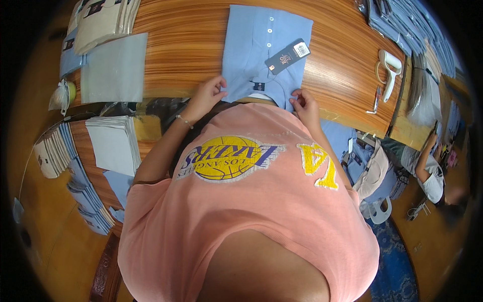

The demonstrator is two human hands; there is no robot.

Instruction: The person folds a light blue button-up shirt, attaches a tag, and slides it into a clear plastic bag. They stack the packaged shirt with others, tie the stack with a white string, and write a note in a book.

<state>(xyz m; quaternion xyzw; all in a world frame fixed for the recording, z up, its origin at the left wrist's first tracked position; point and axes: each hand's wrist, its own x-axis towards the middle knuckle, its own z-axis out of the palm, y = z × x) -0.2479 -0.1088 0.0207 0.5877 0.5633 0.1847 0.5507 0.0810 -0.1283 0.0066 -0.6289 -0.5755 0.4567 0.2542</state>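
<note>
A folded light-blue button-up shirt lies on the wooden table, its collar end toward me. A dark hang tag with a white label rests slantwise across its front. At the shirt's near left edge my left hand is closed, thumb and fingers pinched at the fabric. My right hand pinches the near right edge in the same way, beside the collar. A small dark neck label shows inside the collar. The shirt lies flat between both hands.
To the right lie a white lint roller and a small cutter-like tool. Clear plastic bags and stacked beige garments are at left. Folded blue garments fill the far right. Another person is at the right.
</note>
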